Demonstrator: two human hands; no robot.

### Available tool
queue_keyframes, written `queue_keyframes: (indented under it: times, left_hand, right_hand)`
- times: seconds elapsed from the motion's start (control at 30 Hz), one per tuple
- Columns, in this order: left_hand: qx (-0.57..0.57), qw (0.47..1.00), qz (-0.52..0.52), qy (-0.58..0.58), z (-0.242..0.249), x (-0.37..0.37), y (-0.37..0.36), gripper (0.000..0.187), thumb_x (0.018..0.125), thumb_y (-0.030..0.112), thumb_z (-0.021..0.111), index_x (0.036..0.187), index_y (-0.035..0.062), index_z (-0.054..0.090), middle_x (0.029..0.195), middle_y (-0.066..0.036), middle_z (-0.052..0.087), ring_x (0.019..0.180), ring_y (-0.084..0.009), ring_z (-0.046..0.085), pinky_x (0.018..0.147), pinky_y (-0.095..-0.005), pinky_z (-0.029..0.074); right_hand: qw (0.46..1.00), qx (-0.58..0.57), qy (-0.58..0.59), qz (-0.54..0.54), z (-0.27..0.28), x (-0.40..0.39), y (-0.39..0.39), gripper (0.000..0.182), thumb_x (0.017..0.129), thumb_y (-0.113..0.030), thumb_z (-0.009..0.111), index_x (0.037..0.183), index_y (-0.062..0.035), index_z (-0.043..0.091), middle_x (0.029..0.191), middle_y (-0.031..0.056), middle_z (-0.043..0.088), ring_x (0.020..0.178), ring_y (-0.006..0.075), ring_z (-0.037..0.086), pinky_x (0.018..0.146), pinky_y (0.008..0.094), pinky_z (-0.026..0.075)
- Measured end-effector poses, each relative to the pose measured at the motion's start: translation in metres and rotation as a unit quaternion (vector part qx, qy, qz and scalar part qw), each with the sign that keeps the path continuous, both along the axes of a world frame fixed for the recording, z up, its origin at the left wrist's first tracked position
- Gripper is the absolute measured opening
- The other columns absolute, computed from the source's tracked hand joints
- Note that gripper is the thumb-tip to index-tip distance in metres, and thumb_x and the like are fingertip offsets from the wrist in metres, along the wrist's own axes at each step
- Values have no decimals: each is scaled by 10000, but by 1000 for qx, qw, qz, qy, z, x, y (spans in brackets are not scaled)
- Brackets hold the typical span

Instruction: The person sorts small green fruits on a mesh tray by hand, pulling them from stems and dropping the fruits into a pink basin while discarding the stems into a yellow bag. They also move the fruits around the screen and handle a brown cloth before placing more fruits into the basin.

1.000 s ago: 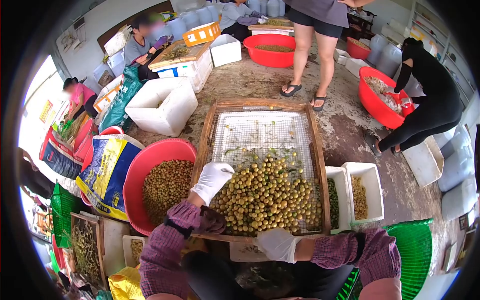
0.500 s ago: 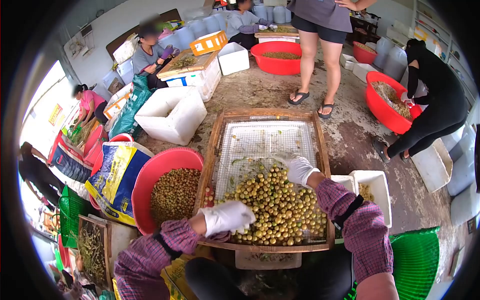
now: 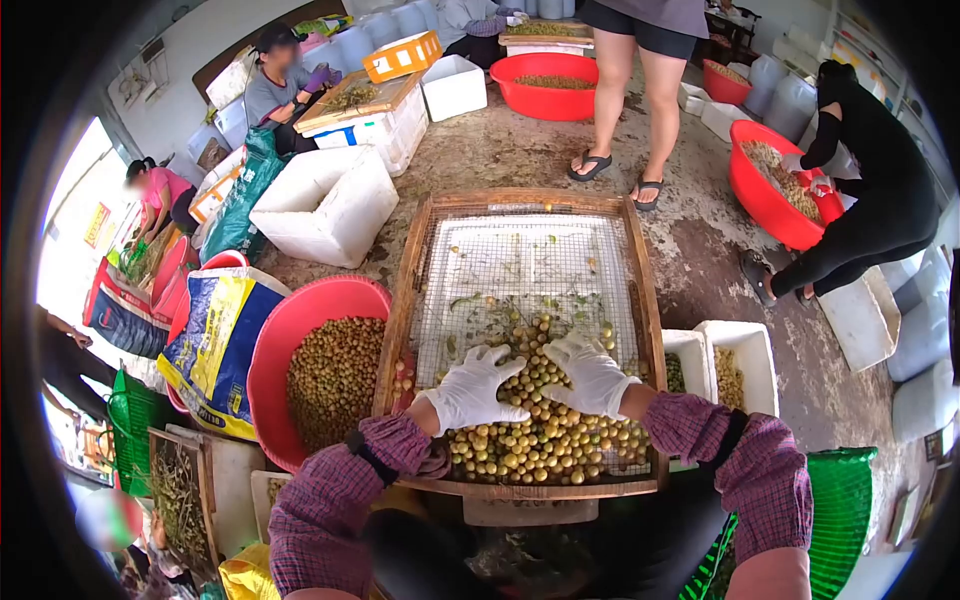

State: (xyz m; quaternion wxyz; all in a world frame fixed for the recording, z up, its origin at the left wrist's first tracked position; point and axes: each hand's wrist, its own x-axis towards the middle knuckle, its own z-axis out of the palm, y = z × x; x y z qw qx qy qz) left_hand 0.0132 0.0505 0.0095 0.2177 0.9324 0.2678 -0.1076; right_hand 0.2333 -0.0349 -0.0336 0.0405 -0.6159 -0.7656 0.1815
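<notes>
So there's a heap of small round fruits (image 3: 545, 440), smooth and tan to yellow-green, way too many to count, on the near half of a square-grid wire mesh (image 3: 520, 262) inside one worn wooden frame (image 3: 645, 300). Left hand (image 3: 475, 387) and right hand (image 3: 590, 377), both in thin white gloves, lie on the pile, open with fingers spread, not clamped on anything. Just left of the frame is one round red basin (image 3: 268, 400) of similar fruits, then a shiny blue, yellow and white sack (image 3: 215, 345), its lettering too warped to read. Two rectangular white foam boxes (image 3: 757, 365) sit on the right.
</notes>
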Motion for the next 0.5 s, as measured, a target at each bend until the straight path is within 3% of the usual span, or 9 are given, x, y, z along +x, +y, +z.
queue_keyframes:
  times: [0.07,0.17,0.27,0.3,0.4,0.43,0.47,0.5]
  left_hand:
    - [-10,1000,-5,0,17,-5,-14,826,685,569,721,1348,150,461,1353,-220,397,1247,-447,353,1029,-535,333]
    - [53,997,-39,34,25,-9,-26,612,700,443,736,1205,135,580,1252,-163,475,1148,-396,463,956,-488,413]
    - [44,999,-5,-15,7,-24,-22,420,725,337,717,1079,122,645,1190,-115,513,1063,-337,531,889,-425,462]
    - [71,995,17,-64,5,-31,-20,298,768,265,675,1032,127,664,1137,-91,530,1036,-283,555,864,-375,478]
    - [57,979,54,-190,19,-49,-9,305,810,243,664,1088,119,654,1296,-116,513,1110,-279,559,923,-333,461]
    - [65,976,78,-194,30,-54,-6,363,809,258,680,1139,115,633,1337,-134,500,1125,-286,562,950,-317,447]
    - [86,973,70,-201,34,-63,-2,361,789,294,701,1092,108,636,1218,-121,576,1061,-290,590,896,-337,471]
    - [60,988,82,-121,47,-72,-5,392,767,341,714,1059,93,630,1154,-125,592,1025,-297,598,863,-352,477]
  right_hand:
    - [996,-64,56,27,37,-25,-16,699,858,-418,578,1373,7,370,1351,207,418,1264,368,385,1056,468,314]
    - [999,6,-7,53,35,-52,-35,655,810,-386,639,1316,-14,453,1211,185,491,1145,346,469,962,449,408]
    - [994,-12,-27,110,52,-50,-39,556,780,-331,660,1244,-53,531,1154,163,510,1061,326,513,862,432,471]
    - [993,35,-16,114,34,-42,-38,479,773,-279,660,1199,-82,564,1119,142,515,1004,308,528,800,428,496]
    - [998,21,-20,49,41,-22,-30,482,820,-239,625,1270,-97,528,1273,132,488,1074,327,540,869,413,490]
    - [997,59,39,35,41,-14,-32,485,840,-249,613,1294,-110,512,1323,136,467,1121,341,524,913,411,472]
    - [990,96,97,20,41,-8,-33,489,859,-260,601,1317,-123,497,1374,139,445,1169,354,508,956,408,454]
    - [992,61,111,-13,57,-6,-34,473,876,-284,595,1316,-137,503,1389,147,445,1233,352,467,1023,405,403]
